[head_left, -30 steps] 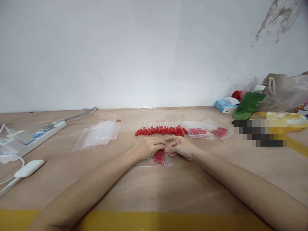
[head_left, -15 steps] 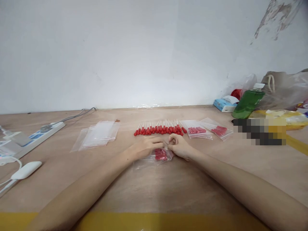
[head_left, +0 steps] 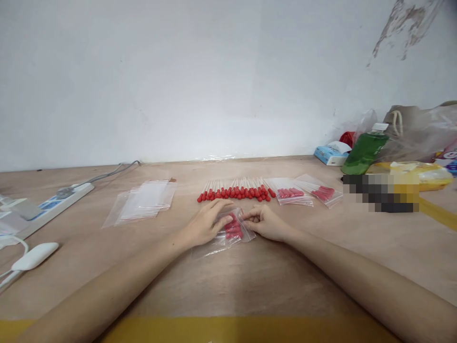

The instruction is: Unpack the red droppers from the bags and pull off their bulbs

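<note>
The left hand (head_left: 207,224) grips a clear bag (head_left: 247,234) of red-tipped sticks (head_left: 233,228), and the right hand (head_left: 267,223) seems to pinch its edge, though it's hard to see

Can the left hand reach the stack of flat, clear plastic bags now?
Probably yes: nothing visible stands between the left hand and that stack, though the hand touches a clear plastic bag with red contents.

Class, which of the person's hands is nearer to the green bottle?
Right. The right hand, touching the clear zip bag, is left of the green bottle and nearer the camera; the left hand is farther left, on the bag.
</note>
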The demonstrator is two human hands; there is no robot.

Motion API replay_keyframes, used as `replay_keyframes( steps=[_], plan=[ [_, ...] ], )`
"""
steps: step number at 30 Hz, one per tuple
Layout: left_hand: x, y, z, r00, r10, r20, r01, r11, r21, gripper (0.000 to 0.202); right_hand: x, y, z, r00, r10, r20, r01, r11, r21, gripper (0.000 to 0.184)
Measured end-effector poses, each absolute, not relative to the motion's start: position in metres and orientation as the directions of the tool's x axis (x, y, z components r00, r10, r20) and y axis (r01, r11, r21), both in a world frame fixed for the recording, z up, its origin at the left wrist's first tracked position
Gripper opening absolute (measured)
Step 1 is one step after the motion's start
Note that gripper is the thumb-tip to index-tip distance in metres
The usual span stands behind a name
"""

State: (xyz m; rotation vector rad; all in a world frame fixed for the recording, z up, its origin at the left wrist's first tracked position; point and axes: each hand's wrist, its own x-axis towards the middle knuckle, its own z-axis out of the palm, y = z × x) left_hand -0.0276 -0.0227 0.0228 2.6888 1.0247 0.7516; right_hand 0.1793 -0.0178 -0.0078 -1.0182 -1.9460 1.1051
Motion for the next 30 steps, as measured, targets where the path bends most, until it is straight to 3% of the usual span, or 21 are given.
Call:
replay_keyframes(
  steps=[6,11,19,22,26,30],
  plan=[
    [-0.047,-0.046,0.011,0.618,0.745,0.25,0.622,-0.658,0.425,0.057,0.178,-0.014,-0.006,-0.554,0.829,0.078,0.234,0.244,-0.941,0.028],
    [-0.044,-0.044,0.009,0.617,0.735,0.281,0.591,-0.668,0.452,0.05,0.175,-0.016,-0.007,-0.454,0.889,0.051,0.221,0.168,-0.961,0.023],
    [-0.043,-0.043,0.01,0.597,0.734,0.323,0.529,-0.663,0.529,0.044,0.162,-0.027,-0.001,-0.338,0.941,-0.008,0.099,0.026,-0.995,0.035],
    [-0.044,-0.042,0.008,0.578,0.741,0.342,0.539,-0.661,0.522,0.045,0.159,-0.025,-0.004,-0.309,0.951,-0.008,0.094,0.023,-0.995,0.036],
    [-0.044,-0.044,0.009,0.577,0.751,0.321,0.56,-0.65,0.514,0.047,0.159,-0.024,-0.004,-0.357,0.933,0.032,0.152,0.092,-0.984,0.019],
    [-0.043,-0.045,0.011,0.57,0.772,0.281,0.564,-0.616,0.55,0.044,0.171,-0.021,0.006,-0.354,0.935,0.005,0.174,0.071,-0.982,0.022]
  ],
)
